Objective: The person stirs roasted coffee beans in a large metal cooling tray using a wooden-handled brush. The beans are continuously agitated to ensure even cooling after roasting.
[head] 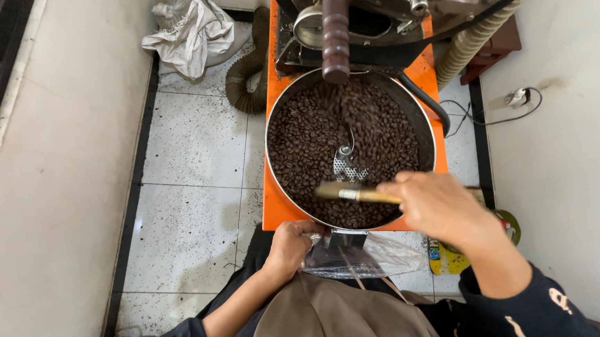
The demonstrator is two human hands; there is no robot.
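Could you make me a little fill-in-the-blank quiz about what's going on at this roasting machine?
1. The round tray is full of dark coffee ____.
2. The right hand holds a wooden-handled ____ over the tray.
3. The left hand holds a clear ____ bag under the tray's front edge.
4. The machine body beneath the tray is painted ____.

Missing words: beans; brush; plastic; orange

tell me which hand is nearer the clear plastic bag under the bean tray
Left. The left hand grips the clear plastic bag at the tray's front edge; the right hand holds a brush above the beans.
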